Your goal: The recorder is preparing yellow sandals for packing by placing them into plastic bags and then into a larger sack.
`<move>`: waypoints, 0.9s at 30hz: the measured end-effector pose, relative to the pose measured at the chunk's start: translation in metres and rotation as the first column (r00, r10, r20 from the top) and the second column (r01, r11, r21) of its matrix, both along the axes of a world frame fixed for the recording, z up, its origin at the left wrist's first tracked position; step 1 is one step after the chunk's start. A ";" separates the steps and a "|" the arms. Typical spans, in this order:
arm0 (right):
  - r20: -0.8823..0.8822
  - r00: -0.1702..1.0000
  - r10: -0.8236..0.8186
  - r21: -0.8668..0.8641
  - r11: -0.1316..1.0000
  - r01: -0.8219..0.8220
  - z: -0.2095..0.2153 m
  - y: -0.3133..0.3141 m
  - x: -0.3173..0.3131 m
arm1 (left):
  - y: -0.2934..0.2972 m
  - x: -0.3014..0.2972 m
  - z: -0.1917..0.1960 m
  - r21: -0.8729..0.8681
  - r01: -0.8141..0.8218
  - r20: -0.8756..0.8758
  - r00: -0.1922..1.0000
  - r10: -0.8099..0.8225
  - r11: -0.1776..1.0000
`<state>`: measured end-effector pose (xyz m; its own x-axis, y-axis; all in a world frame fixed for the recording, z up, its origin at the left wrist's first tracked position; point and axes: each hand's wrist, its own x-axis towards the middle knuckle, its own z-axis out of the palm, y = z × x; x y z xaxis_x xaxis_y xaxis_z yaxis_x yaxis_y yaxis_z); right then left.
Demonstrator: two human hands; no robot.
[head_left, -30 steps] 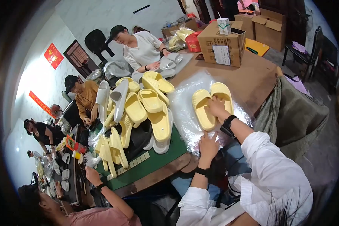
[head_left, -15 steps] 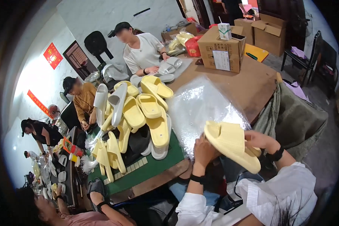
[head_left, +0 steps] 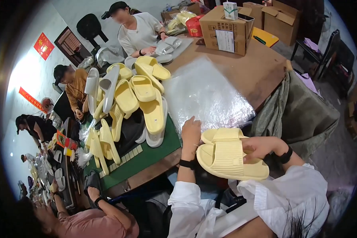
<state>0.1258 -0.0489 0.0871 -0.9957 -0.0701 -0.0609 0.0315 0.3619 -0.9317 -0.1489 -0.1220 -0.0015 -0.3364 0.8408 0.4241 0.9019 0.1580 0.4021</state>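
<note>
A pair of yellow slides (head_left: 228, 158), ribbed across the straps, is gripped in my right hand (head_left: 260, 148). Its fingers go in at the foot openings, and the two slides lie side by side above my lap. My left hand (head_left: 191, 133) reaches to the near left edge of a stack of clear plastic bags (head_left: 208, 93) on the table. The fingers of that hand are stretched over the plastic, with their undersides hidden. Left of the bags, yellow slides (head_left: 154, 115) and grey slides (head_left: 110, 88) are heaped on a green mat (head_left: 162, 154).
A carton (head_left: 224, 33) carrying a drink box (head_left: 230, 10) and a phone stands on the brown table (head_left: 261, 71). Green-grey cloth (head_left: 305, 115) hangs off the right edge. Across the table a person in white (head_left: 141, 37) handles grey slides; another person's hand (head_left: 94, 193) holds a dark slide at lower left.
My left hand has let go of the yellow slides and moved left onto the plastic bags. In my right hand the pair has turned, and both slides now show side by side.
</note>
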 end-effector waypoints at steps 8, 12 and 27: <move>0.017 0.998 0.061 -0.169 0.984 -0.057 0.020 -0.008 0.000 | 0.001 0.014 0.027 0.188 -0.220 0.097 0.974 0.204 0.957; -0.003 0.999 0.036 -0.178 0.983 -0.036 0.017 -0.004 0.006 | 0.010 0.016 0.021 0.278 0.005 0.169 0.984 -0.054 0.961; 0.014 0.972 -0.233 -0.001 0.973 0.233 0.000 -0.001 -0.001 | 0.008 0.003 -0.005 -0.284 0.043 0.008 0.999 -0.042 0.958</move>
